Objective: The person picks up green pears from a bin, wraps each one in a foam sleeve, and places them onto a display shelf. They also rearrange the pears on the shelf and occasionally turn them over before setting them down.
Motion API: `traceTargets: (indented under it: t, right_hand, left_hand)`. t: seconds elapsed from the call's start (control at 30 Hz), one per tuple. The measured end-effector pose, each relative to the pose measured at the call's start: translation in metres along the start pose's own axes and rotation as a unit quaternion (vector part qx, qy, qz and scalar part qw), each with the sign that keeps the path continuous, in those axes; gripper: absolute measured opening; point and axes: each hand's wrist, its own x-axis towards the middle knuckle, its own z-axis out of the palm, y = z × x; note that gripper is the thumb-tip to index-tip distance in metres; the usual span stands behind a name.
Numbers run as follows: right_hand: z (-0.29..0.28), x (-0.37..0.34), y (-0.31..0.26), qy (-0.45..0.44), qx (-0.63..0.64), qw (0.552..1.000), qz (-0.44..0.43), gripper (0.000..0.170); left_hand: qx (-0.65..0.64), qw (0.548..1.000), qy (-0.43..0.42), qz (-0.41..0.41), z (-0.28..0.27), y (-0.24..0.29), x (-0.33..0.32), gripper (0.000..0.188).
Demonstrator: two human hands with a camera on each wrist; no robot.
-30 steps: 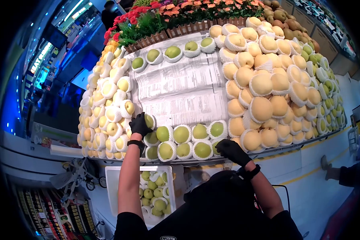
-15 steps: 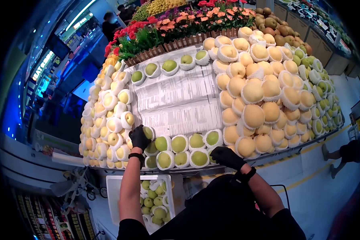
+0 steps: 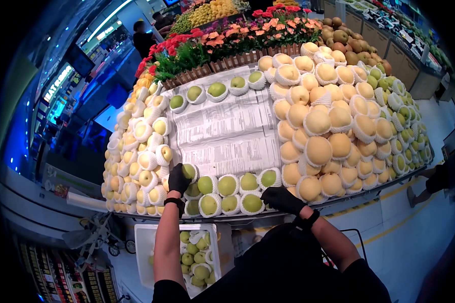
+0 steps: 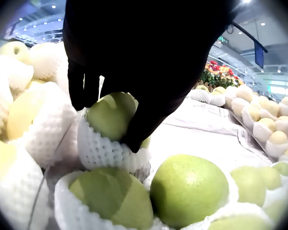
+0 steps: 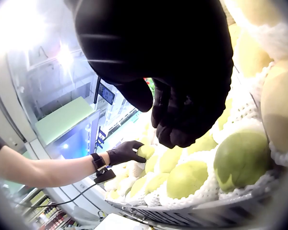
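Note:
My black-gloved left hand (image 3: pixel 177 181) is at the left end of the green fruit rows. It grips a round green pear (image 4: pixel 110 115) in a white foam net, thumb on one side and fingers on the other. Below that pear sit other netted green pears (image 4: pixel 189 189). Over the right end of the front row hangs my gloved right hand (image 3: pixel 285 200), its fingers loosely curled with nothing between them. Closest to it is a green pear (image 5: pixel 242 160) in its foam net, low in the right wrist view.
Newspaper-like sheets (image 3: pixel 227 134) line the display's middle, with several green pears (image 3: pixel 217 90) along the back. Yellow fruit piles rise at left (image 3: pixel 142 132) and right (image 3: pixel 317 122). A white foam box (image 3: pixel 144 252) with green pears stands below. Flowers (image 3: pixel 237 30) border the back.
The head view has tilted up a little, showing more of the background. My left hand stays on the pear at the left end; my right hand has shifted slightly left along the front row.

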Motion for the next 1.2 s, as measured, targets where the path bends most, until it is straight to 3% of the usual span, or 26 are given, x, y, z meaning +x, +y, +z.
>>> traceTargets:
  t: [0.1, 0.23, 0.3, 0.43, 0.63, 0.73, 0.87, 0.93, 0.97, 1.0, 1.1, 1.2]
  right_hand:
    - [0.001, -0.005, -0.01, -0.009, 0.01, 1.0, 0.021, 0.027]
    - [0.003, -0.001, 0.005, 0.0, -0.015, 0.998, -0.066, 0.026]
    - [0.001, -0.004, 0.005, 0.012, -0.022, 0.996, -0.082, 0.028]
    - [0.002, -0.013, 0.0, 0.012, 0.036, 0.999, -0.005, 0.025]
    - [0.004, -0.014, -0.001, 0.017, 0.024, 0.999, -0.034, 0.028]
    - [0.005, -0.009, -0.005, 0.03, -0.015, 0.998, -0.044, 0.028]
    - [0.008, 0.002, -0.015, 0.026, -0.002, 0.996, -0.085, 0.027]
    - [0.013, 0.003, -0.036, 0.025, 0.042, 0.994, -0.101, 0.031]
    - [0.015, 0.01, -0.037, -0.006, 0.071, 0.994, -0.088, 0.046]
    - [0.018, 0.013, -0.045, -0.006, 0.087, 0.991, -0.101, 0.048]
    - [0.031, 0.016, -0.079, -0.021, 0.14, 0.983, -0.117, 0.061]
    - [0.044, 0.023, -0.088, -0.002, 0.177, 0.976, -0.13, 0.06]
  left_hand:
    - [0.04, 0.999, -0.01, 0.03, -0.002, 0.001, 0.005, 0.073]
    - [0.145, 0.987, -0.053, 0.052, -0.012, 0.016, 0.008, 0.086]
    - [0.096, 0.99, -0.082, 0.058, -0.01, 0.009, 0.014, 0.087]
    - [0.057, 0.992, -0.105, 0.038, -0.004, 0.002, 0.019, 0.086]
    - [0.031, 0.999, -0.014, 0.016, -0.008, 0.01, 0.005, 0.077]
    - [-0.005, 0.996, 0.088, 0.032, -0.022, 0.02, -0.001, 0.076]
    - [-0.186, 0.971, 0.144, 0.043, -0.047, 0.052, -0.016, 0.078]
    - [-0.297, 0.944, 0.142, 0.004, -0.059, 0.09, -0.038, 0.083]
    - [-0.332, 0.933, 0.136, -0.006, -0.065, 0.11, -0.049, 0.082]
    - [-0.368, 0.921, 0.131, -0.016, -0.067, 0.128, -0.058, 0.082]
    - [-0.429, 0.892, 0.144, -0.011, -0.055, 0.168, -0.078, 0.078]
    - [-0.443, 0.884, 0.148, -0.021, -0.046, 0.198, -0.087, 0.079]
